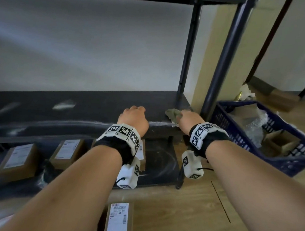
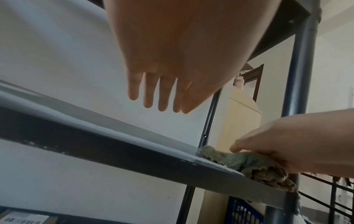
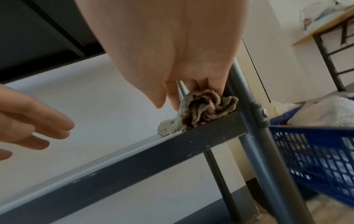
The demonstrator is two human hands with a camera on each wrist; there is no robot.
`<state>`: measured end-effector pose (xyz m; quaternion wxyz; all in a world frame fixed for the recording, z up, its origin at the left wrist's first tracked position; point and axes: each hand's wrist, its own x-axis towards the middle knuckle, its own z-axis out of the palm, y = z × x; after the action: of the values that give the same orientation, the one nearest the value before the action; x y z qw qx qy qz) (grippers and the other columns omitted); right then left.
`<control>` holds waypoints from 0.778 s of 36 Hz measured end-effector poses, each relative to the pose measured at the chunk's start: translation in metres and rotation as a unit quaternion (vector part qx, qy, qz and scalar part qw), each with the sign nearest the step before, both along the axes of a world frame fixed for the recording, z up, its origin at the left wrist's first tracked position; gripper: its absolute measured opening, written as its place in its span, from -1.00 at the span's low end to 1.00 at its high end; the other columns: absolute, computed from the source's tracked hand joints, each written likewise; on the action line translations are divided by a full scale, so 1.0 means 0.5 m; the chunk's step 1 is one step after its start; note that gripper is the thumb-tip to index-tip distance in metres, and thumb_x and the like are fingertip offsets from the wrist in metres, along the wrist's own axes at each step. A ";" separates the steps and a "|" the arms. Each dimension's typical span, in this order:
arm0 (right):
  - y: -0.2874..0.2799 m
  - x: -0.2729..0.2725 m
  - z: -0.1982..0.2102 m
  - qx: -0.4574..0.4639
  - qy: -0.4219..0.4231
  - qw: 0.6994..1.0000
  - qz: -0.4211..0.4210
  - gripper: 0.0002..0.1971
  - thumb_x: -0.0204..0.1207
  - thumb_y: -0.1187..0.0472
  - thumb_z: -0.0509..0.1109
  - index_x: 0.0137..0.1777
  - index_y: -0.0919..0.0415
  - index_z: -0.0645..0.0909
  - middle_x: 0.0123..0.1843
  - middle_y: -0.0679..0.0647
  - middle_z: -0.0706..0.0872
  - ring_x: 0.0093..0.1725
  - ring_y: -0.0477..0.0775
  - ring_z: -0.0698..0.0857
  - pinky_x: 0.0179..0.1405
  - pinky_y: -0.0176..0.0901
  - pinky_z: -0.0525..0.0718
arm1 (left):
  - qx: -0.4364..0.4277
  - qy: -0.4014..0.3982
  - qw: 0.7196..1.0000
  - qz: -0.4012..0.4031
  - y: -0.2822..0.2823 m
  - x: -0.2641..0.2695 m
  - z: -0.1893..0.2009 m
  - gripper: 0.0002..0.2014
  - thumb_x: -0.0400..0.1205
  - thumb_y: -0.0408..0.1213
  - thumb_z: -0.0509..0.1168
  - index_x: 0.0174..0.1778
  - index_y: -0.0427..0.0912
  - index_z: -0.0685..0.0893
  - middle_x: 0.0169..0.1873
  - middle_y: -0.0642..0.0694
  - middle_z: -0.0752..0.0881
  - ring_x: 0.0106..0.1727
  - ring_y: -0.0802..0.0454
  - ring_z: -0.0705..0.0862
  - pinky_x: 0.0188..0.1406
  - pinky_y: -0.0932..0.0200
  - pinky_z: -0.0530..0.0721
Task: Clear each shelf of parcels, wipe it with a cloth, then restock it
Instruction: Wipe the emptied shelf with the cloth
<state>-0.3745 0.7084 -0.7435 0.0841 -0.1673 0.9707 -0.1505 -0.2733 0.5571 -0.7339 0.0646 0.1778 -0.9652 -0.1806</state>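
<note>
The dark metal shelf (image 1: 74, 108) at waist height holds no parcels and shows pale dust streaks. My right hand (image 1: 184, 116) grips a bunched grey-green cloth (image 1: 173, 114) at the shelf's front right corner, beside the upright post. The right wrist view shows its fingers (image 3: 172, 94) pushed down into the folds of the cloth (image 3: 203, 110). My left hand (image 1: 136, 109) hovers just above the shelf, left of the cloth. Its fingers (image 2: 155, 98) are straight and hold nothing. Brown labelled parcels (image 1: 17, 160) lie on the lower shelf.
Another labelled parcel (image 1: 118, 221) lies on the wooden floor below my arms. A blue plastic basket (image 1: 282, 163) with boxes and bubble wrap stands on the floor to the right of the rack. The rack's front right post (image 1: 225, 55) rises close to the cloth.
</note>
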 end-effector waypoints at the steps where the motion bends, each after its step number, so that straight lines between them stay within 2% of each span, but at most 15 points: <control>1: 0.000 -0.001 -0.002 -0.011 -0.001 1.000 -0.011 -0.57 0.75 0.13 -0.02 0.41 0.39 0.49 0.39 0.34 0.56 0.32 0.31 0.59 0.24 -0.04 0.49 | -0.004 -0.001 1.000 0.002 0.004 0.003 -0.001 -0.58 0.67 -0.30 0.12 0.48 -0.15 0.45 0.38 -0.17 0.50 0.39 -0.16 0.46 0.36 -0.11 0.50; 6: 0.002 0.012 -0.015 -0.065 -0.015 0.998 -0.012 -0.63 0.77 0.16 0.04 0.50 0.17 0.47 0.46 0.26 0.51 0.39 0.26 0.55 0.32 -0.06 0.48 | -0.019 -0.012 1.000 0.001 0.011 0.027 -0.009 -0.58 0.68 -0.29 0.13 0.49 -0.15 0.43 0.38 -0.17 0.50 0.39 -0.16 0.45 0.37 -0.09 0.49; 9: -0.008 0.019 -0.012 -0.060 -0.016 0.996 -0.067 -0.68 0.71 0.12 0.16 0.32 0.28 0.55 0.23 0.28 0.63 0.21 0.28 0.65 0.10 -0.04 0.54 | -0.020 -0.019 1.000 -0.003 0.002 0.039 -0.015 -0.59 0.67 -0.30 0.12 0.47 -0.17 0.44 0.37 -0.18 0.51 0.38 -0.15 0.46 0.36 -0.09 0.50; 12: -0.023 0.027 -0.017 -0.018 0.031 0.997 -0.070 -0.75 0.65 0.27 0.18 0.17 0.35 0.62 0.12 0.23 0.72 0.03 0.25 0.70 -0.08 -0.06 0.60 | -0.010 -0.026 1.000 0.004 -0.013 0.047 -0.019 -0.57 0.67 -0.32 0.12 0.49 -0.16 0.43 0.39 -0.18 0.49 0.39 -0.15 0.46 0.36 -0.09 0.50; 14: -0.034 0.039 -0.027 -0.001 0.070 0.996 -0.055 -0.77 0.62 0.22 0.22 0.10 0.25 0.68 0.04 0.17 0.76 -0.07 0.21 0.71 -0.17 -0.11 0.59 | -0.003 -0.029 1.000 0.012 -0.024 0.048 -0.021 -0.56 0.67 -0.34 0.11 0.51 -0.16 0.41 0.41 -0.18 0.48 0.40 -0.16 0.46 0.37 -0.11 0.50; 17: -0.053 0.059 -0.044 0.008 0.133 0.990 -0.049 -0.85 0.59 0.17 0.28 0.06 0.12 0.66 -0.03 0.10 0.74 -0.06 0.19 0.72 -0.24 -0.12 0.55 | -0.001 -0.033 0.999 0.022 -0.040 0.045 -0.025 -0.56 0.67 -0.35 0.10 0.51 -0.15 0.42 0.41 -0.18 0.48 0.38 -0.16 0.49 0.35 -0.11 0.52; 20: -0.065 0.063 -0.047 -0.015 0.140 0.990 -0.025 -0.85 0.57 0.14 0.28 0.01 0.07 0.67 -0.14 0.04 0.72 -0.10 0.18 0.71 -0.24 -0.11 0.57 | 0.000 -0.041 0.999 0.027 -0.051 0.033 -0.030 -0.57 0.67 -0.36 0.10 0.49 -0.17 0.43 0.41 -0.19 0.48 0.38 -0.17 0.49 0.36 -0.11 0.52; 24: -0.062 0.038 -0.036 -0.083 0.128 0.988 -0.028 -0.82 0.52 0.25 0.28 0.02 0.04 0.66 -0.13 0.03 0.73 -0.11 0.16 0.71 -0.27 -0.13 0.55 | -0.004 -0.053 0.998 0.017 -0.055 0.007 -0.034 -0.59 0.68 -0.36 0.10 0.49 -0.19 0.44 0.42 -0.21 0.48 0.40 -0.19 0.48 0.37 -0.10 0.50; 28: -0.049 -0.016 -0.029 -0.102 0.124 0.984 -0.081 -0.67 0.55 0.33 0.25 0.29 0.10 0.53 0.00 0.14 0.70 0.01 0.24 0.69 -0.10 -0.01 0.67 | -0.008 -0.070 0.997 0.009 -0.057 -0.037 -0.037 -0.59 0.68 -0.35 0.11 0.48 -0.19 0.44 0.43 -0.21 0.47 0.38 -0.18 0.52 0.34 -0.09 0.54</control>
<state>-0.3825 0.6840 -0.7579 -0.0664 -0.1130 0.9636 -0.2330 -0.2916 0.5283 -0.7525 -0.0001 0.1980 -0.9671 -0.1596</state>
